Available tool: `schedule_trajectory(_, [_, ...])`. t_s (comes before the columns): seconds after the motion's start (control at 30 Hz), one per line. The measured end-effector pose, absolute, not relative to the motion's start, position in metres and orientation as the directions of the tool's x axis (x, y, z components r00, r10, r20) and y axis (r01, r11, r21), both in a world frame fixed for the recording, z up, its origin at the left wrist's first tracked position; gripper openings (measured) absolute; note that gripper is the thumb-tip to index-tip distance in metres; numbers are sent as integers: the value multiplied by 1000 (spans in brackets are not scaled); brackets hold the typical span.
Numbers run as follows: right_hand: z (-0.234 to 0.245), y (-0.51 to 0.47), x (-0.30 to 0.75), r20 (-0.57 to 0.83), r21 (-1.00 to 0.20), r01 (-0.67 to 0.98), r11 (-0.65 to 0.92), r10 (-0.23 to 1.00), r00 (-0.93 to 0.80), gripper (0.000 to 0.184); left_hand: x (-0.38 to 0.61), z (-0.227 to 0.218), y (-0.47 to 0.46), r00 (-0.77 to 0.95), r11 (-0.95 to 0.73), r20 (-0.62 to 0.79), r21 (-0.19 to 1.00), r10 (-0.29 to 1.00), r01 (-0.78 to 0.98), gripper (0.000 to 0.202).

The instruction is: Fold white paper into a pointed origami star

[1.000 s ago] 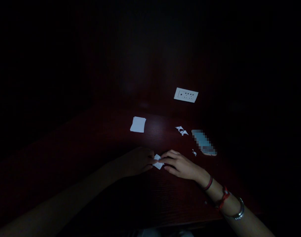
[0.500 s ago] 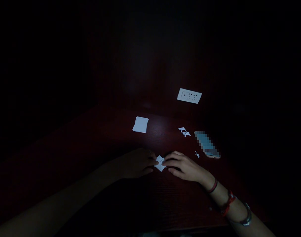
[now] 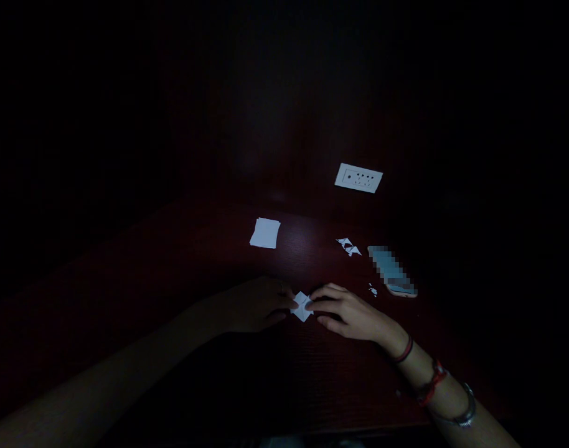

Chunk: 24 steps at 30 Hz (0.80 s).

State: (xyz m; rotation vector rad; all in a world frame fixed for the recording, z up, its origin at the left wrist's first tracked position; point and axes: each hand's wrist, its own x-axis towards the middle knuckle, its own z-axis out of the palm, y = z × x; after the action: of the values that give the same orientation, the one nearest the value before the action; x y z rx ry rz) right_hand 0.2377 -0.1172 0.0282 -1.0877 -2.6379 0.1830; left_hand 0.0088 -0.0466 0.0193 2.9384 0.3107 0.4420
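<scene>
A small folded white paper piece [image 3: 302, 306] lies on the dark red table [image 3: 182, 267] in dim light. My left hand [image 3: 254, 305] pinches its left side with curled fingers. From the right, my right hand [image 3: 345, 309] presses on its other side, fingertips closed on the paper. The right wrist carries red string bands and a metal bangle.
A stack of white paper squares [image 3: 264, 233] lies farther back. White paper scraps [image 3: 348, 246] and a tiny scrap [image 3: 373, 290] sit to the right, beside a phone [image 3: 391, 271]. A white wall socket [image 3: 358, 178] is behind. The surroundings are dark.
The paper piece shows more of its square face between the fingertips than a second ago. Both hands stay on it with only slight finger shifts.
</scene>
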Motion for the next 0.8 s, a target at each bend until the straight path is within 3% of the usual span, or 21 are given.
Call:
schedule_trajectory(0.47, [29,-116,240,221,-310,608,730,678,-701,22,2,28,-49,945,-970,252,178,207,165,29])
schedule_trajectory(0.7, [27,-117,239,247,-350,663,662,748,-616,14,2,33,-51,950,-973,249,175,190,149,29])
schedule_trajectory(0.8, [28,-118,238,283,-288,683,671,741,-609,25,5,27,-49,941,-972,264,159,213,175,25])
